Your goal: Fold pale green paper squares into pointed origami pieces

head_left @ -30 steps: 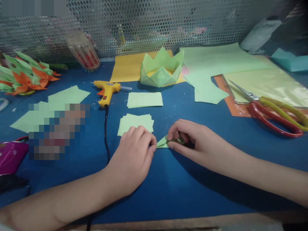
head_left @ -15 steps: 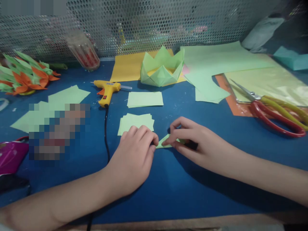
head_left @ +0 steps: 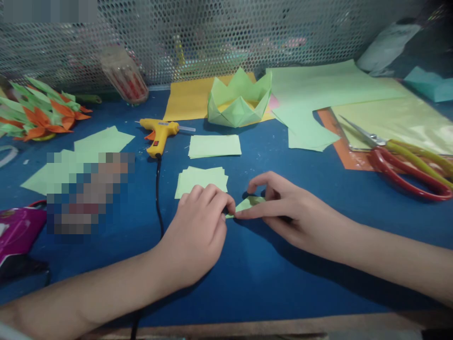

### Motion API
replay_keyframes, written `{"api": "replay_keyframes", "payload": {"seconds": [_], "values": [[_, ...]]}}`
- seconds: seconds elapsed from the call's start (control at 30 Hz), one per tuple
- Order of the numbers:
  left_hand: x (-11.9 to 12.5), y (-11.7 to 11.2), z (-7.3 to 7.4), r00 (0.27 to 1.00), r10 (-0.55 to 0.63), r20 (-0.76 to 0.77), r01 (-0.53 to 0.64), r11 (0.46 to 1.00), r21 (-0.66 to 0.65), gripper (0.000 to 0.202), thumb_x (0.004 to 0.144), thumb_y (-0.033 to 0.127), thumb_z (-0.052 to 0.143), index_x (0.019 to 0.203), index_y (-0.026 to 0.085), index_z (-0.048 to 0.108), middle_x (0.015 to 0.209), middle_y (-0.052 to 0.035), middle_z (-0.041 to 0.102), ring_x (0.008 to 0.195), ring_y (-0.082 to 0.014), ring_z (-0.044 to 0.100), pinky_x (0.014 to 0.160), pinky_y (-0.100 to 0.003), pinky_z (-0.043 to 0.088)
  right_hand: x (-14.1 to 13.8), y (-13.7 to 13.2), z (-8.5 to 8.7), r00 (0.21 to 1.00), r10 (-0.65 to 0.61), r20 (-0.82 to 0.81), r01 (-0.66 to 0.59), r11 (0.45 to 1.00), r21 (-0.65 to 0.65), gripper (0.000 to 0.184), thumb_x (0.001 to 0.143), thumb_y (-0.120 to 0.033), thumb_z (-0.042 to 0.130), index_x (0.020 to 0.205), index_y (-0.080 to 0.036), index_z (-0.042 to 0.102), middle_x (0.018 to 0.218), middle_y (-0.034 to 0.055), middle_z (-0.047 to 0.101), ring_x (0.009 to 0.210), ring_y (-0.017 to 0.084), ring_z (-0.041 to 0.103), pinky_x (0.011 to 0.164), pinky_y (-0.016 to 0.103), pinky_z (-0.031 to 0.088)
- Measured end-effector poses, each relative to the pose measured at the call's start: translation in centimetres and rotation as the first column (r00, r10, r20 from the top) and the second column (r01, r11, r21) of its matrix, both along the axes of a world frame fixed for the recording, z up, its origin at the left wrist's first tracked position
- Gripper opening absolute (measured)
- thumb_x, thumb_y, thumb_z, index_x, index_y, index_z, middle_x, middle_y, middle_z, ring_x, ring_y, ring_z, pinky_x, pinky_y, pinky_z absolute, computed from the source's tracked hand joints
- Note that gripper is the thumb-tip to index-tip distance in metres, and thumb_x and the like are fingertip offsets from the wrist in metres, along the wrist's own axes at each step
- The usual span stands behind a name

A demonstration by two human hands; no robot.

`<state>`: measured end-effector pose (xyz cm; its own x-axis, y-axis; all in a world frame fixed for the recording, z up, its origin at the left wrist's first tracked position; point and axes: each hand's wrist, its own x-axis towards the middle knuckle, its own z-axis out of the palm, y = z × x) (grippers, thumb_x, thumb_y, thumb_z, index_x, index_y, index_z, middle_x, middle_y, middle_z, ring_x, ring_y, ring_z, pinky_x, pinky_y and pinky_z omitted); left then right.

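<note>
A small folded piece of light green paper (head_left: 247, 203) lies on the blue tabletop between my hands, partly covered by fingers. My left hand (head_left: 201, 231) is curled, with thumb and index finger closed on the paper's left end. One finger of my right hand (head_left: 288, 203) stretches along the lower edge of the paper and touches it near the left fingertips. Another finger arches above, apart from it. Just beyond my left hand sits a stack of green paper pieces (head_left: 201, 179), and behind that a second neat stack (head_left: 214, 145).
A yellow glue gun (head_left: 160, 134) with a black cord lies left of the stacks. A green paper crown shape (head_left: 240, 106) stands behind. Red-and-yellow-handled scissors (head_left: 399, 167) lie at right. Orange-green paper flowers (head_left: 46, 115) and a jar (head_left: 125, 75) are at back left.
My right finger has slid left along the paper's lower edge to the left fingertips, exposing more of the fold. The left hand stays nearly still.
</note>
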<state>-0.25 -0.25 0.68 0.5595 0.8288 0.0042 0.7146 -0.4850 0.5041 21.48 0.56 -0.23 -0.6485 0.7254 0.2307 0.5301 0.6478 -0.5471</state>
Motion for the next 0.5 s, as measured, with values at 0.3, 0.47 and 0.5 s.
{"api": "replay_keyframes", "payload": {"seconds": [0.3,0.47,0.5], "values": [[-0.4,-0.5,-0.4,0.995,-0.08,0.067,0.072,0.991,0.116,0.022,0.091,0.006,0.034,0.094,0.018,0.052,0.091,-0.0041,0.057,0.083,-0.0195,0.049,0.072,-0.035,0.042,-0.1,0.0,0.4,0.998,0.054,0.038,-0.056,0.998,0.043,0.04,0.091,-0.007,0.04,0.107,-0.023,0.072,0.105,0.0119,0.054,0.076,0.014,0.055,0.065,0.026,0.05],[-0.5,-1.0,-0.5,0.978,-0.205,-0.044,0.205,0.883,0.422,0.025,0.092,0.002,0.037,0.095,0.006,0.062,0.087,-0.0119,0.063,0.08,-0.022,0.055,0.074,-0.036,0.05,0.1,0.1,0.0,0.997,0.05,-0.052,-0.048,0.998,0.027,0.037,0.089,-0.006,0.042,0.104,-0.021,0.073,0.103,0.0106,0.054,0.074,0.011,0.055,0.065,0.023,0.05],[-0.5,-1.1,-0.5,0.973,-0.216,-0.079,0.227,0.849,0.477,0.025,0.092,0.002,0.038,0.092,0.005,0.063,0.085,-0.013,0.064,0.076,-0.0226,0.055,0.071,-0.037,0.05,0.1,0.0,0.0,0.997,0.049,-0.065,-0.047,0.998,0.034,0.036,0.088,-0.006,0.043,0.103,-0.021,0.073,0.103,0.0106,0.054,0.075,0.011,0.056,0.065,0.023,0.05]]}}
